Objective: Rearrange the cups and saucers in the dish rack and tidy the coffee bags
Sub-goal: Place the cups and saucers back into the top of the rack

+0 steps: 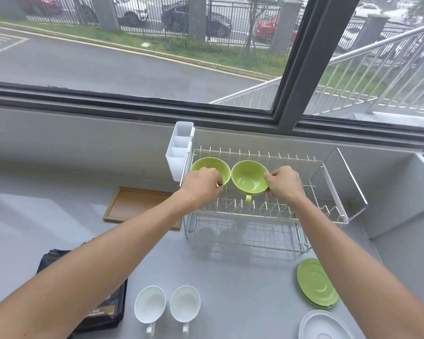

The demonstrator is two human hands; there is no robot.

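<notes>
Each hand, left hand [204, 180] and right hand [282, 181], pinches a glossy green ceramic cup [249, 177] on the steel wire dish rack's [333, 192] top tier, apparently seating them; releasing gently comes next.

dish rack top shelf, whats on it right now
Two green cups sit side by side on the dish rack top shelf. The left hand grips one, covering part of it; the right hand pinches the other's rim. The rest of the shelf shows bare wire.
</notes>
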